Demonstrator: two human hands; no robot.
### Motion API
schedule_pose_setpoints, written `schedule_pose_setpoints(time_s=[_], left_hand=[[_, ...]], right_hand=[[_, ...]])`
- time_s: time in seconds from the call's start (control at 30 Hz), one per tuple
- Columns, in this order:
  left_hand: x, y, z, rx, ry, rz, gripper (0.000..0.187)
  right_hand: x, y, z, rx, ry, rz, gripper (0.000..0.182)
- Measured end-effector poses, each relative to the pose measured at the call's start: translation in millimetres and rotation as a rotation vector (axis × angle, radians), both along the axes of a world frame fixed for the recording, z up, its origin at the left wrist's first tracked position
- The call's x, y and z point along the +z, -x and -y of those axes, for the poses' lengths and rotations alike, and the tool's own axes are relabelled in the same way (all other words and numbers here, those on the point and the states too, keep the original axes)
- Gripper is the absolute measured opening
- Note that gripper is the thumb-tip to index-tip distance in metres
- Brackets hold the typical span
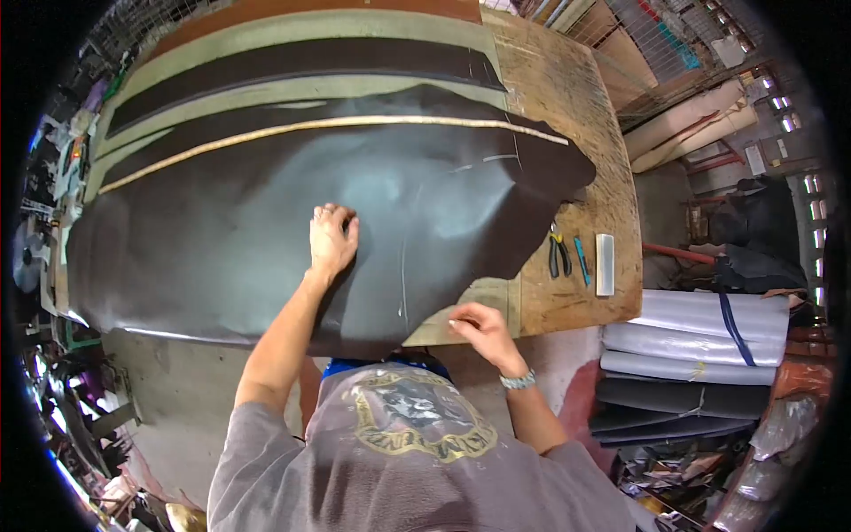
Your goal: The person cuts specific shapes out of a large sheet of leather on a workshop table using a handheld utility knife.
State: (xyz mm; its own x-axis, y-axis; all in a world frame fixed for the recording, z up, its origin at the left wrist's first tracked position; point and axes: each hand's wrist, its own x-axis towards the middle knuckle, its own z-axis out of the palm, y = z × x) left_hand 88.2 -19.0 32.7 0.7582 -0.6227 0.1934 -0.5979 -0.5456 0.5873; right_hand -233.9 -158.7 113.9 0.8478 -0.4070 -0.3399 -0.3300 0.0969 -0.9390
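Note:
A large dark brown leather hide (266, 222) covers most of the table, its irregular right end bearing pale chalk-like lines. My left hand (333, 238) rests on the middle of the hide, fingers loosely bent and thumb apart, holding nothing that I can see. Over the table's near edge, beside the hide's lower right border, is my right hand (481, 332). Its fingers are drawn together, and a small pale spot shows at the tips; what it is, I cannot make out. A long, thin wooden strip (355, 123) lies across the hide's far part.
Pliers (558, 256), a blue cutter knife (581, 260) and a pale rectangular block (605, 265) lie on the wooden tabletop (567, 306) at right. A dark leather strip (310, 71) lies at the far side. Wrapped rolls (683, 324) are stacked right of the table.

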Motion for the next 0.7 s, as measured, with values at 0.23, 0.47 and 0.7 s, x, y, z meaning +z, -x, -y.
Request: schedule_pose_setpoints(time_s=[0.23,0.47,0.7], left_hand=[[-24,-233,26,0.003,-0.103,0.479,0.051],[11,-228,-10,0.050,-0.488,0.302,0.037],[-16,-164,-134,-0.206,-0.155,0.419,0.021]], right_hand=[[23,42,-40,-0.508,-0.361,0.039,0.013],[1,40,-164,-1.029,-0.736,0.066,0.035],[-5,-46,-211,-0.562,-0.466,-0.138,0.024]])
